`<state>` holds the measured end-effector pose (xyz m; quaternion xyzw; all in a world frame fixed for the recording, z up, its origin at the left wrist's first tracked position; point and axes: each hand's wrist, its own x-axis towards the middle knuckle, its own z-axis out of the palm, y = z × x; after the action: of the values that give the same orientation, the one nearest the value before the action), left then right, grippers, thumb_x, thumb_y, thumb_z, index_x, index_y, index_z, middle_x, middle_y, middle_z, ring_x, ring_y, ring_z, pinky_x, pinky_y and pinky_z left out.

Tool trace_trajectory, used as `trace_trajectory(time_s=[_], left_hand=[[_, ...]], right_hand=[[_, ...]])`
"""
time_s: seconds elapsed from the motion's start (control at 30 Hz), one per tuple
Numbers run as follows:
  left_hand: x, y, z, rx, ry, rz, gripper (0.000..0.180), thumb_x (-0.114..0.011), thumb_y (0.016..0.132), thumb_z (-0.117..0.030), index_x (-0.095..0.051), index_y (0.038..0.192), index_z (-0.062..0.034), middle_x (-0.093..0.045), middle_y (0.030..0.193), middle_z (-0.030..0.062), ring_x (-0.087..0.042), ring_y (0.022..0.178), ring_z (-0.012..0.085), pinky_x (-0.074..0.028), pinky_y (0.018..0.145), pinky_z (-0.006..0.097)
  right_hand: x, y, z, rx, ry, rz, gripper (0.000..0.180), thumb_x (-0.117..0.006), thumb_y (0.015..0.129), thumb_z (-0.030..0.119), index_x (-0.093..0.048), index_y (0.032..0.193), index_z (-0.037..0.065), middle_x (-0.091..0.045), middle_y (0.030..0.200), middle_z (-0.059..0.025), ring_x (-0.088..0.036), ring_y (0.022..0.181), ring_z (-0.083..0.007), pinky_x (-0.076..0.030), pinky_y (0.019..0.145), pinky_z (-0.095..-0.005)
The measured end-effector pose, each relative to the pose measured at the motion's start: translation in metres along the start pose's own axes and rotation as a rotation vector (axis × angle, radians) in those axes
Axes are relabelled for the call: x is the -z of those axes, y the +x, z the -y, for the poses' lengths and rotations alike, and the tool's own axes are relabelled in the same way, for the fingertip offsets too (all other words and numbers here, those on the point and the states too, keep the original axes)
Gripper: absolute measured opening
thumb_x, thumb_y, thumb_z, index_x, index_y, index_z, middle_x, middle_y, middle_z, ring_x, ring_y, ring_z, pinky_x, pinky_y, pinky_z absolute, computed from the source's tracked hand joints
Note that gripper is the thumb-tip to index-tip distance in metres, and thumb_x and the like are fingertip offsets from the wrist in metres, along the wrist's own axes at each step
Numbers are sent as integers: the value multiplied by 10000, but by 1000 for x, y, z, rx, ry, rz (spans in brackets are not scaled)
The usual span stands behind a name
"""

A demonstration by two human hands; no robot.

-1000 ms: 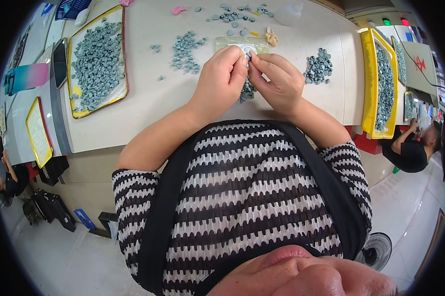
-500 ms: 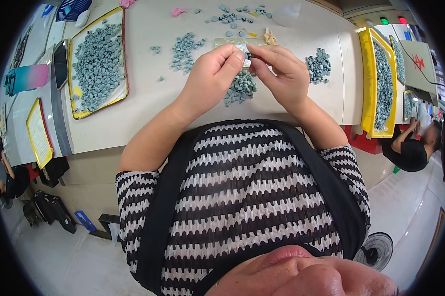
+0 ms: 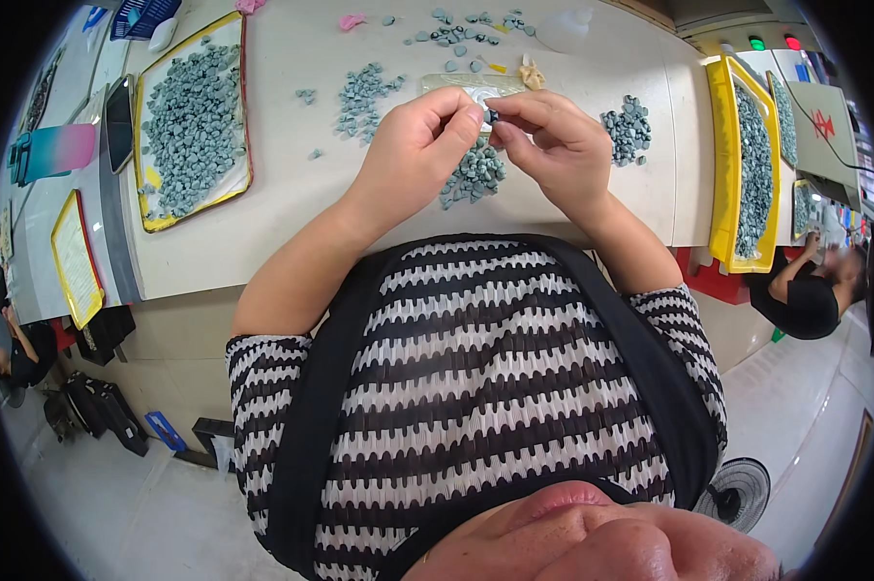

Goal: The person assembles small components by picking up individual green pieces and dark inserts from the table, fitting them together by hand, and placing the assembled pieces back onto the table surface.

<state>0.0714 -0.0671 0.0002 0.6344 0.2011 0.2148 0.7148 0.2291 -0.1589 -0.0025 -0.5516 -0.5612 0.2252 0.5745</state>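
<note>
In front of my chest, my left hand [image 3: 419,140] and my right hand [image 3: 563,145] meet, fingertips pinched together. Between them is a small dark, shiny stone [image 3: 493,115], mostly covered by the fingers. A heap of small grey-green stones [image 3: 475,172] lies on the table just beneath my hands. Partly hidden behind the fingers is a clear flat bag or sheet [image 3: 442,84]. A looser pile of pale stones [image 3: 361,102] lies left of my left hand. Darker stones [image 3: 627,128] form a pile right of my right hand.
On the left stands a yellow-rimmed tray [image 3: 250,145] full of stones, beside a phone [image 3: 119,126]. A yellow bin [image 3: 720,174] of stones stands at the right. Scattered stones [image 3: 456,37] and a cream-coloured lump [image 3: 531,75] lie beyond my hands. Another person [image 3: 805,295] sits far right.
My right hand has shifted very slightly right, and the stone shows a little farther right between the fingertips. My left hand is almost still.
</note>
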Motion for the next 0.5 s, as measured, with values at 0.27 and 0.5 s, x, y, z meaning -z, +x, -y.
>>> trace_trajectory(time_s=[0.27,0.5], left_hand=[[0,0,-1,3,25,3,224,-471,994,-196,-514,841,-38,-432,716,-40,-360,650,50,-325,589,209],[0,0,-1,3,70,0,215,-467,995,-192,-523,855,-38,-431,716,-46,-360,649,48,-325,587,210]], right_hand=[[0,0,-1,19,-27,-21,227,-710,747,-27,-711,968,24,-693,870,-72,-652,752,-124,-531,646,-236],[2,1,1,44,-105,-8,224,-711,743,-25,-709,962,24,-692,861,-73,-654,742,-132,-533,642,-240]])
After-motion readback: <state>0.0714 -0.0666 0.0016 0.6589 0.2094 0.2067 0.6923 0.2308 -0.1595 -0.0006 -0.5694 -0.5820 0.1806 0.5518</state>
